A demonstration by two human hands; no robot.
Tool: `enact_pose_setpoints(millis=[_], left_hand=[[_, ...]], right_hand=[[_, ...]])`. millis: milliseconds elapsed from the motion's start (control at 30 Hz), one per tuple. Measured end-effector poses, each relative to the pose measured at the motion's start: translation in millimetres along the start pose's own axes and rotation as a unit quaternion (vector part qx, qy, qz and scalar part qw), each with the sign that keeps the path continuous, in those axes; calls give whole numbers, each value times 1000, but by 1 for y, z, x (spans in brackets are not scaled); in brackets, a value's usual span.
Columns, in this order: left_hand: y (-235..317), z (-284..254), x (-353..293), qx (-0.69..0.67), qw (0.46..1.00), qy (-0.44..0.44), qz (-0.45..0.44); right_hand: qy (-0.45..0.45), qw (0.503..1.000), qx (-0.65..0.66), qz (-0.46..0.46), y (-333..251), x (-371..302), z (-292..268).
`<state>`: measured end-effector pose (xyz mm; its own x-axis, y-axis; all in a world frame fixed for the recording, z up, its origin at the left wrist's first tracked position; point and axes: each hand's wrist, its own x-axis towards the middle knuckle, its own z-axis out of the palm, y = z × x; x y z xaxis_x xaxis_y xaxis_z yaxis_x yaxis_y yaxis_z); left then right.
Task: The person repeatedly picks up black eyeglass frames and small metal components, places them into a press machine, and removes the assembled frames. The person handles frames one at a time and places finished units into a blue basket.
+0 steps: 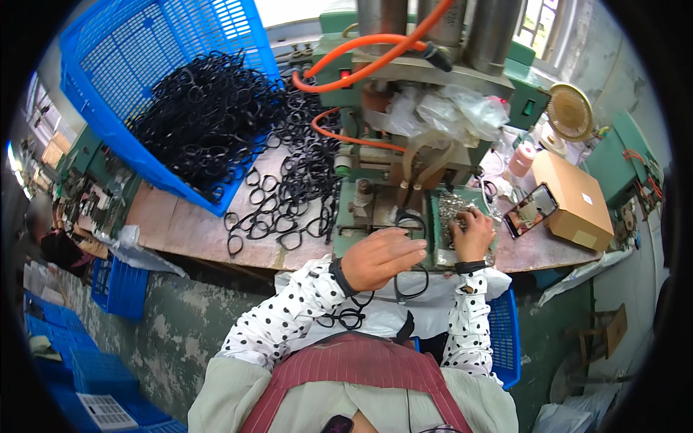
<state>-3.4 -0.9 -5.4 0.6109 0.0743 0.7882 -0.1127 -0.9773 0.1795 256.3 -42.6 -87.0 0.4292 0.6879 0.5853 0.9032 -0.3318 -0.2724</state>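
My left hand (382, 258) is closed on a black eyeglass frame (413, 285) at the front of a green press (361, 209). One rim of the frame shows beyond my fingers, under the press head, and the other below my palm. My fingertips on the frame are partly hidden. My right hand (473, 234) reaches into a green tray (437, 234) of small shiny metal parts (451, 207). Its fingers are bent and pressed down among the parts; whatever they pinch is too small to make out.
A tilted blue crate (108, 101) spills black eyeglass frames (209, 115) across the table at left. On the right stand a propped phone (533, 209), a cardboard box (574, 202) and a small fan (570, 112). Orange hoses (361, 41) cross the press. More frames (350, 315) lie on my lap.
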Motion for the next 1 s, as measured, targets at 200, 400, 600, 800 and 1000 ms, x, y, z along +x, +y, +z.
enact_pose_setpoints(millis=[200, 400, 600, 800, 1000], left_hand=[[-4, 8, -7, 6, 1000, 9, 1], [0, -13, -28, 119, 991, 58, -33], [-82, -56, -138, -146, 585, 551, -577], [-131, -84, -194, -335, 363, 544, -678], [-129, -78, -175, -275, 504, 440, -691]], right_hand=[[92, 987, 128, 8, 18, 1, 16], [91, 978, 173, 74, 17, -3, 12], [110, 971, 192, 94, 20, -7, 18], [77, 981, 155, 89, 14, -6, 13], [46, 957, 281, 48, 5, -2, 8]])
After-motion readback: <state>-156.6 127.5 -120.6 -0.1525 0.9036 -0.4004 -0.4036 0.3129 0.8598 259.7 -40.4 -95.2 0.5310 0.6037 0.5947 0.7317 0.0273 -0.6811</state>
